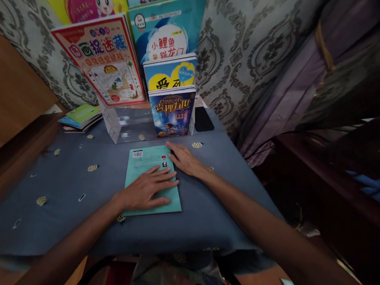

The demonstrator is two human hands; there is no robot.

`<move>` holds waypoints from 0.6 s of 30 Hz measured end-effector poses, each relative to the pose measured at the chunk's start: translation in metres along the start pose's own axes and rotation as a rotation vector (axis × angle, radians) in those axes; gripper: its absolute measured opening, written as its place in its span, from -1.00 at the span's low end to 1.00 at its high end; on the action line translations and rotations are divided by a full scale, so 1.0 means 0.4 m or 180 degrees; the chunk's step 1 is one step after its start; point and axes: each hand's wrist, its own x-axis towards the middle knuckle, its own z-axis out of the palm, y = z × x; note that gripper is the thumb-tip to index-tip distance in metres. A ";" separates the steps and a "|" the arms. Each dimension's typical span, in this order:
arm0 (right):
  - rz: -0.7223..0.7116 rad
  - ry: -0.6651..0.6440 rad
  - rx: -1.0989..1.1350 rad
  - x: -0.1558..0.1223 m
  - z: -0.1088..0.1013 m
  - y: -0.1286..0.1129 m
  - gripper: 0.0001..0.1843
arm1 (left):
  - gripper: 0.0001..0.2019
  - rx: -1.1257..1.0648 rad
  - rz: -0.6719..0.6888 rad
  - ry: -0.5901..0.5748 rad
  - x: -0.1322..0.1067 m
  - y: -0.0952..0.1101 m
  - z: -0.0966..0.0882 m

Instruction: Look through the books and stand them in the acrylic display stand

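Note:
A thin teal book point(142, 167) lies closed on the table, a barcode near its upper left corner. My left hand point(151, 190) rests flat on its lower half with the fingers spread. At the book's upper right edge, my right hand point(184, 159) lies with its fingers stretched out, the fingertips touching that edge. Neither hand grips anything. Just beyond the book stands a clear display rack point(125, 131), with a dark blue book point(172, 115) upright in its front slot.
Several more books rise behind, among them a red-bordered one point(113, 72) and a teal one point(169, 26). A small stack of books point(82, 117) sits at the left, and a black phone point(204, 119) right of the rack. A patterned cloth point(65, 172) covers the table.

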 end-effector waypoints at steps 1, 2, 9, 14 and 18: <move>-0.0005 0.0015 0.0009 -0.001 -0.001 -0.001 -0.45 | -0.38 -0.0012 0.0057 -0.0035 -0.012 0.017 0.002; -0.0016 0.0043 0.0020 -0.002 -0.002 -0.002 -0.45 | -0.31 0.0000 0.0116 -0.0064 -0.023 0.033 0.004; -0.0125 0.0126 -0.0026 -0.001 0.001 -0.006 -0.49 | -0.41 0.0343 0.0118 -0.0123 -0.056 0.069 0.035; -0.0191 0.0168 -0.0036 0.002 -0.001 -0.008 -0.55 | -0.43 0.0517 0.0143 -0.0113 -0.038 0.046 0.034; -0.0182 0.0214 -0.0054 0.002 -0.006 -0.012 -0.59 | -0.45 0.0538 0.0106 -0.0075 -0.015 0.019 0.027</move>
